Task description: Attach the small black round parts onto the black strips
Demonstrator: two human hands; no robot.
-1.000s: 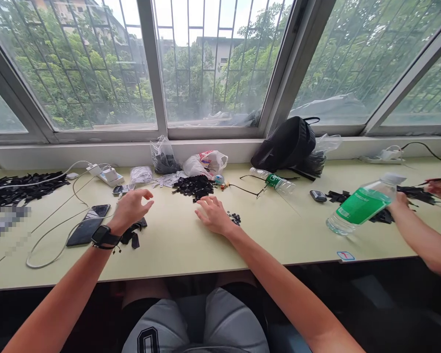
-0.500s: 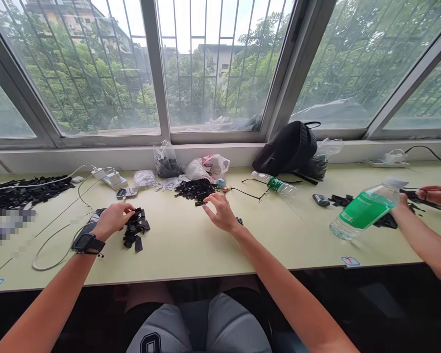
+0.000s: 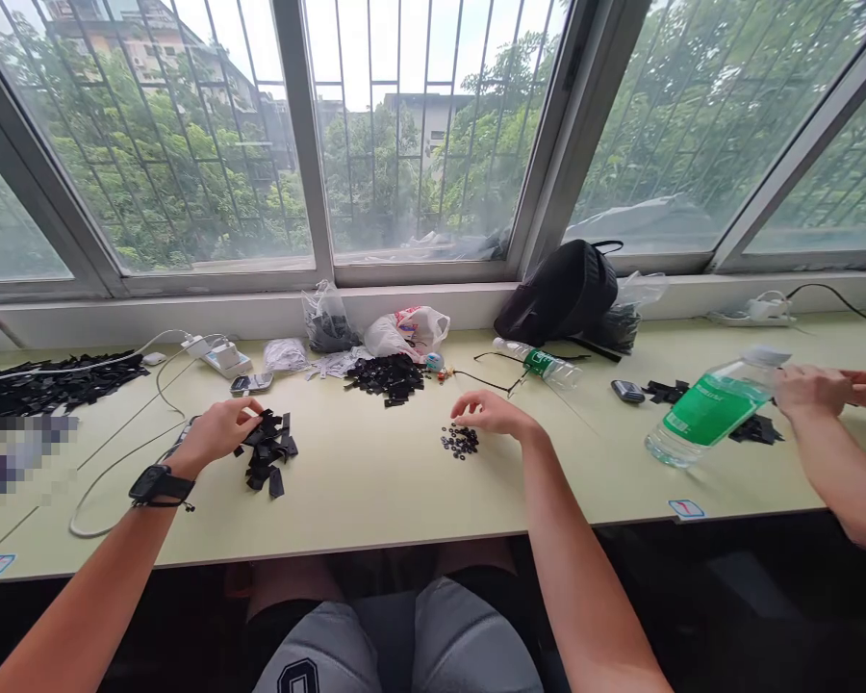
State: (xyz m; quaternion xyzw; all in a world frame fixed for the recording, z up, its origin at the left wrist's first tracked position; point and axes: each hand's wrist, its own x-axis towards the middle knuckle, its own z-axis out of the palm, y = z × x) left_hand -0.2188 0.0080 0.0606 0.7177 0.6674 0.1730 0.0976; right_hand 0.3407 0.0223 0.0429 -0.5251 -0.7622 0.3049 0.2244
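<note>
My left hand [image 3: 222, 428], wearing a black watch [image 3: 160, 484], rests at the edge of a small pile of black strips [image 3: 264, 448]. Its thumb and fingers come together on the pile's upper left, seemingly round one strip, though the fingertips are partly hidden. A cluster of small black rings [image 3: 460, 441] lies on the table, and my right hand [image 3: 492, 414] hovers just above its far right side. The right fingers are bent and a little apart, with nothing visible in them. Farther back sits a larger heap of black strips [image 3: 386, 375].
Behind are a power strip [image 3: 227, 360], a grey device [image 3: 251, 383], plastic bags [image 3: 408, 332], glasses [image 3: 509, 387], a lying bottle [image 3: 538, 363] and a black bag [image 3: 563, 294]. To the right, a large bottle [image 3: 714, 409] stands tilted in view near another person's hands [image 3: 815, 390].
My right hand has moved right and nearer, from beside the back heap of strips to the rings, which now show. My left hand stays at its pile.
</note>
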